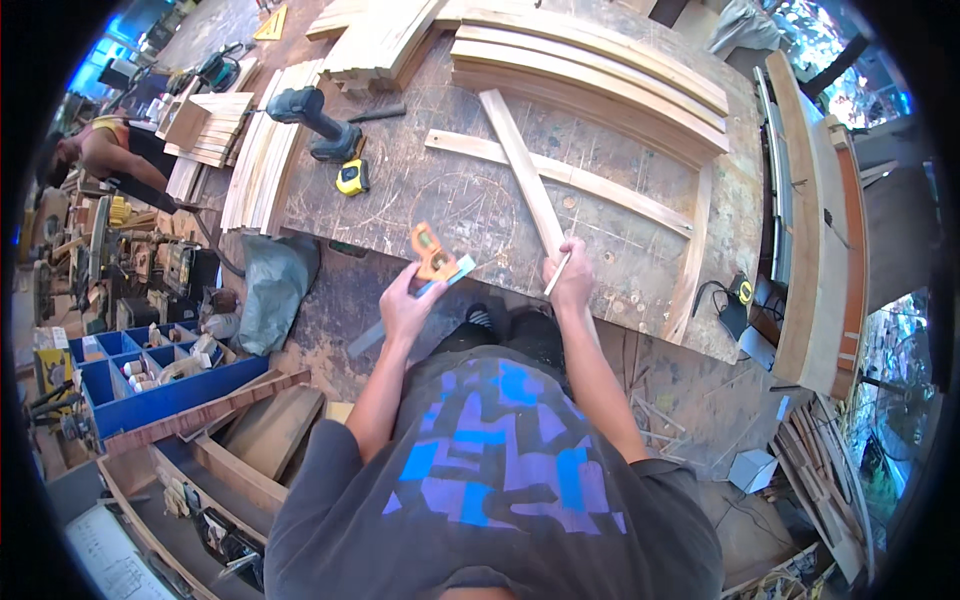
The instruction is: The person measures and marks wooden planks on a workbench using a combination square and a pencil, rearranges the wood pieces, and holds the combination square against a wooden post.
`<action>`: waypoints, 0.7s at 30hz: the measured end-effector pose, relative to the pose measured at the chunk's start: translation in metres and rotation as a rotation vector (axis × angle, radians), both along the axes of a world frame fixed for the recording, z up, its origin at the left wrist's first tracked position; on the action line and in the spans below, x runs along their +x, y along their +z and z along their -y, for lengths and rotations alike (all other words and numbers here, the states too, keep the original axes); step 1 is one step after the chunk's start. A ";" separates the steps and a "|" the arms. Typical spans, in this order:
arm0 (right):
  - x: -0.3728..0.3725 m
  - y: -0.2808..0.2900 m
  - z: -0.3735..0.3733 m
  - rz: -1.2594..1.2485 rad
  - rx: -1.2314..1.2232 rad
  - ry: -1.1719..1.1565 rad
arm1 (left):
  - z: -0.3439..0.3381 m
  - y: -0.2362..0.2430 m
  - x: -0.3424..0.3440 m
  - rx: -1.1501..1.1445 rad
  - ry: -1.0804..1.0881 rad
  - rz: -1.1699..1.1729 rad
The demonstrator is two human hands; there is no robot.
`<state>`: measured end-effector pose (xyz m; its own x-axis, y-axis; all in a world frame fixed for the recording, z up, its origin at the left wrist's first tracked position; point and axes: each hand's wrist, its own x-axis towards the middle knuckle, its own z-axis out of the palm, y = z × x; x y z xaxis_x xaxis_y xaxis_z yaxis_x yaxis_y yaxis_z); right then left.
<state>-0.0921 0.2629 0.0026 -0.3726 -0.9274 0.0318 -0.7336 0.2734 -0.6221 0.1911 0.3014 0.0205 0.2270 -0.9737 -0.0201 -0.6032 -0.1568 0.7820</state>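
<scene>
My left hand [404,306] is closed on a combination square with an orange head [433,254], held just off the near edge of the bench. Its metal blade slants down to the left, past my fingers. My right hand [571,277] grips the near end of a long wooden slat [524,172]. A thin pale stick [558,273], maybe a pencil, pokes out from the same fingers. That slat crosses above a second slat [610,190] lying on the workbench [400,215]. The square and the slat are apart.
Stacked boards [590,75] line the bench's far side. A cordless drill [316,122], a yellow tape measure [352,177] and more slats [265,160] lie left. A blue divided box [180,395] stands lower left. A person [115,155] is at far left.
</scene>
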 end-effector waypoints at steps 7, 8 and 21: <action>-0.049 0.031 -0.012 -0.048 -0.418 0.124 | -0.057 -0.009 0.036 0.003 0.217 -0.073; -0.057 0.054 -0.010 -0.049 -0.447 0.144 | -0.057 -0.005 0.036 0.039 0.251 -0.111; -0.134 0.221 0.017 -0.091 -0.535 0.505 | -0.006 0.010 -0.015 -0.036 0.185 -0.127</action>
